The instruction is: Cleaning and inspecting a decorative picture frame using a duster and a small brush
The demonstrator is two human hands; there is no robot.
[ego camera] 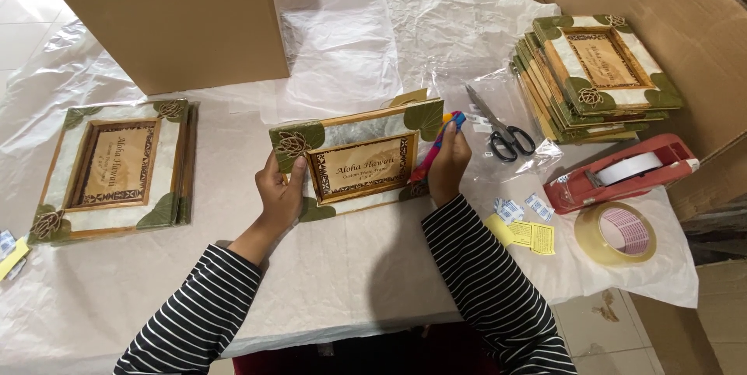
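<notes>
Holding a picture frame upright above the bench between both hands.
Left hand fingers clamp its left edge to steady it; right hand fingers press a colourful cloth against its right edge.

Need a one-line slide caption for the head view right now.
Left hand and right hand hold a leaf-decorated photo frame upright, multicoloured cloth against its edge.

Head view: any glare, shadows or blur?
Head view: soft even light, sharp focus; mild glare on the clear plastic sheet; faint shadow under the leaf-cornered wooden photo frame held by the left hand and right hand; straight edges bow slightly near the borders.
</notes>
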